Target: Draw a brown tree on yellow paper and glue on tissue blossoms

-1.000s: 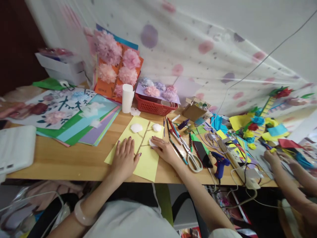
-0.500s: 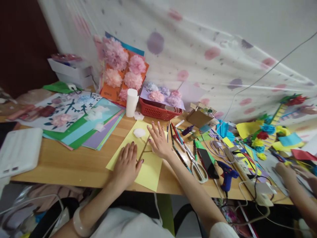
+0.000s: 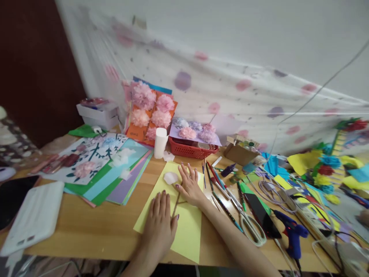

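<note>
A yellow sheet of paper (image 3: pixel 187 231) lies on the wooden table (image 3: pixel 95 227) with brown branch-like lines (image 3: pixel 176 204) on it. My left hand (image 3: pixel 160 219) rests flat on its left side, fingers stretched out and pointing away from me. Higher up on the sheet, my right hand (image 3: pixel 190 188) lies with spread fingers, covering part of the lines. Just left of the right fingertips is a small white tissue-like piece (image 3: pixel 170 177) near the top of the sheet. Neither hand visibly holds anything.
Scissors (image 3: pixel 253 231), pens, a phone (image 3: pixel 263 217) and a blue glue gun (image 3: pixel 292 232) lie to the right, beside cables. A white roll (image 3: pixel 160 144) and red basket (image 3: pixel 191 149) stand behind. Coloured sheets (image 3: pixel 132 182) and a white device (image 3: pixel 37 215) lie left.
The view has tilted up, so the table sits lower in the picture. Both hands stay flat on the yellow sheet. The other person's hands at right have mostly left the view.
</note>
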Tool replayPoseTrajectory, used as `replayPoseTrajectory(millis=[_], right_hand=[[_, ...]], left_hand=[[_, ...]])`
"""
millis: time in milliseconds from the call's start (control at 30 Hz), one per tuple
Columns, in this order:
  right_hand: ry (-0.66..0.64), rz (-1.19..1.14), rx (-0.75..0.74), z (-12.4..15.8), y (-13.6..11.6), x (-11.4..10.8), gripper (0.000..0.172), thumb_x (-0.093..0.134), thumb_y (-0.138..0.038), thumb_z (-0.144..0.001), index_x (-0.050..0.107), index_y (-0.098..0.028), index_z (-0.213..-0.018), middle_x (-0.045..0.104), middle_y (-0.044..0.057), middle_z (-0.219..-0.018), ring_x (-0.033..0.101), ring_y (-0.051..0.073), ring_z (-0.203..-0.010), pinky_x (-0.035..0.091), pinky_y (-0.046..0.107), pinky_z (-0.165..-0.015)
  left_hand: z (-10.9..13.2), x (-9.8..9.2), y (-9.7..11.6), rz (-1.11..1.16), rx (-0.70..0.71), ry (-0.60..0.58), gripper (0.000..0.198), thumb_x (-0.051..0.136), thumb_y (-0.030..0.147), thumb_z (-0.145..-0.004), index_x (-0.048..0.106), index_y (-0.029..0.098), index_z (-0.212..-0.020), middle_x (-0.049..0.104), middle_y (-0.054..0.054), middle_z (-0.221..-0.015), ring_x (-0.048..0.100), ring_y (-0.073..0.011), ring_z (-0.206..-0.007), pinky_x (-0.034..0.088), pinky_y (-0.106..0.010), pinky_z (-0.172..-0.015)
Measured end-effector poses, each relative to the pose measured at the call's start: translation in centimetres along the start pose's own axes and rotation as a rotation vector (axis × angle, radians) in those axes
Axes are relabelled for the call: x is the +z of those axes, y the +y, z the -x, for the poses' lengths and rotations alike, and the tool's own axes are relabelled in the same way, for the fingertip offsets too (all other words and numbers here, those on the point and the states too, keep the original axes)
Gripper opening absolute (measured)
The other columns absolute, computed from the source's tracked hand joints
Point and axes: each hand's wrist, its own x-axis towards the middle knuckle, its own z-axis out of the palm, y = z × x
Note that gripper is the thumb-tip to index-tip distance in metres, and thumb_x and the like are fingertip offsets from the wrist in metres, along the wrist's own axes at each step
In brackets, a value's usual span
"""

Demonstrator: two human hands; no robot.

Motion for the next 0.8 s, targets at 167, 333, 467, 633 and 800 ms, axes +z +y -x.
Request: replayPoseTrajectory(millis=[167, 333, 467, 633, 800], right_hand=[[0.066, 0.033, 0.008, 0.6, -0.7, -0.8, 0.068, 0.04, -0.048, -0.095, 0.02, -0.021, -0.154, 0.029, 0.011, -0.157, 0.014, 0.034, -0.147, 0.016, 0.062, -0.114], [0.104, 0.052, 0.011, -0.1, -1.3, -2.7, 0.069, 0.036, -0.053, -0.096, 0.015, -0.025, -0.155, 0.029, 0.009, -0.157, 0.015, 0.035, -0.147, 0.014, 0.066, -0.112], [0.158, 0.082, 0.045, -1.3, -1.7, -3.2, 0.069, 0.036, -0.053, -0.095, 0.014, -0.025, -0.155, 0.021, 0.009, -0.16, 0.009, 0.035, -0.148, 0.009, 0.068, -0.112], [0.006, 0.045, 0.073, -0.8, -1.7, -1.1, 0.072, 0.037, -0.057, -0.094, 0.024, -0.018, -0.153, 0.019, 0.014, -0.159, 0.012, 0.037, -0.147, 0.008, 0.07, -0.111], [0.052, -0.022, 0.095, -0.4, -1.5, -0.8, 0.07, 0.041, -0.051, -0.095, 0.023, -0.016, -0.153, 0.02, 0.01, -0.16, 0.009, 0.03, -0.148, 0.004, 0.061, -0.116]], left_hand=[[-0.5, 0.6, 0.0, -0.021, -0.005, -0.016, 0.05, 0.051, 0.031, -0.086, 0.059, 0.01, -0.131, 0.055, -0.019, -0.139, 0.05, -0.0337, -0.129, 0.043, -0.047, -0.104], [-1.4, -0.3, 0.5, -0.018, -0.029, -0.049, 0.049, 0.055, 0.036, -0.086, 0.062, 0.013, -0.128, 0.056, -0.02, -0.137, 0.052, -0.0375, -0.126, 0.046, -0.049, -0.1], [-1.9, -0.9, 1.5, -0.085, -0.065, -0.125, 0.049, 0.056, 0.034, -0.087, 0.062, 0.011, -0.129, 0.056, -0.023, -0.135, 0.053, -0.04, -0.124, 0.048, -0.05, -0.096], [-1.9, -1.1, 3.6, -0.187, -0.118, -0.172, 0.049, 0.057, 0.031, -0.088, 0.059, 0.008, -0.131, 0.056, -0.024, -0.135, 0.054, -0.0407, -0.123, 0.05, -0.048, -0.094], [-2.2, -2.6, 4.4, -0.31, -0.085, -0.215, 0.047, 0.049, 0.029, -0.094, 0.057, 0.001, -0.131, 0.055, -0.029, -0.133, 0.056, -0.043, -0.12, 0.053, -0.045, -0.086]])
